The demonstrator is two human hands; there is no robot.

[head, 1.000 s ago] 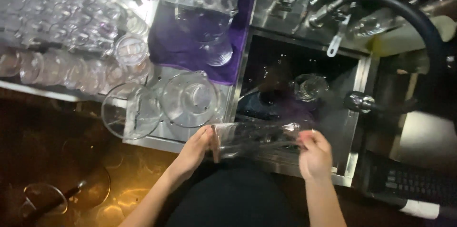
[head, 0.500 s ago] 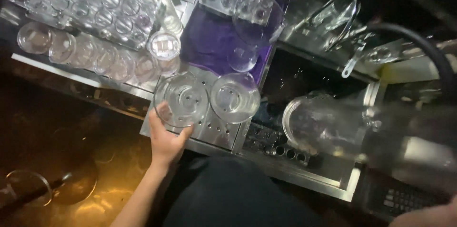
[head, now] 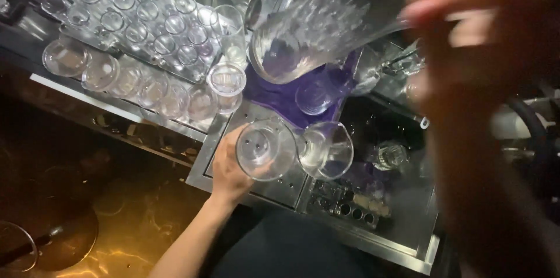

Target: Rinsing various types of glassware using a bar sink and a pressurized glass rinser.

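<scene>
Two clear glass pitchers (head: 265, 149), tilted

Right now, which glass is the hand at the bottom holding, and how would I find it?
Find the purple mat in the middle of the metal counter. Just below it, on a metal tray with holes, two clear glasses lie tipped side by side. It is the left-hand glass, the one the left hand grips; its neighbour has nobody touching it.

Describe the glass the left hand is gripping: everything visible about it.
The glass is clear and colourless, with a wide round mouth tipped up toward the camera. The left hand grips its left side, fingers wrapped around the wall. It sits over a perforated metal drain tray, right beside a second similar glass. Whether they touch is unclear.
</scene>
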